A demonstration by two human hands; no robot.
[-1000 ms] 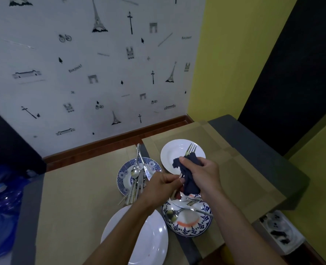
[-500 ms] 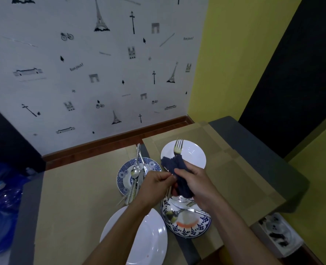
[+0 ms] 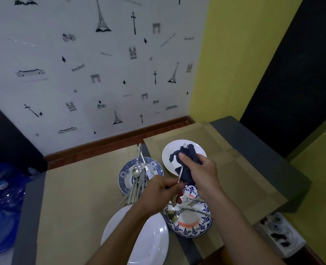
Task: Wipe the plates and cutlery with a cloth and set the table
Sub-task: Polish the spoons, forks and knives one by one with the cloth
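Observation:
My left hand [image 3: 159, 190] pinches the handle of a metal fork [image 3: 179, 180] held above the plates. My right hand [image 3: 201, 170] grips a dark blue cloth [image 3: 187, 159] wrapped around the fork's upper part; only the tine tips stick out past the cloth. A small white plate [image 3: 200, 150] lies behind the cloth. A blue-patterned plate [image 3: 154, 166] to the left holds several pieces of cutlery [image 3: 139, 178]. Another blue-patterned plate [image 3: 192, 226] near me carries a spoon [image 3: 172, 215] and a fork. A large white plate [image 3: 143, 243] sits at the front left.
Tan placemats [image 3: 78, 197] cover the grey table [image 3: 253, 142], which ends at the patterned wall behind. Blue plastic bags [image 3: 3, 207] lie on the floor to the left. A white box [image 3: 280, 234] sits on the floor to the right.
My right hand has slid the cloth up along the fork toward the tines, which are now almost covered. My left hand has lowered slightly while holding the handle.

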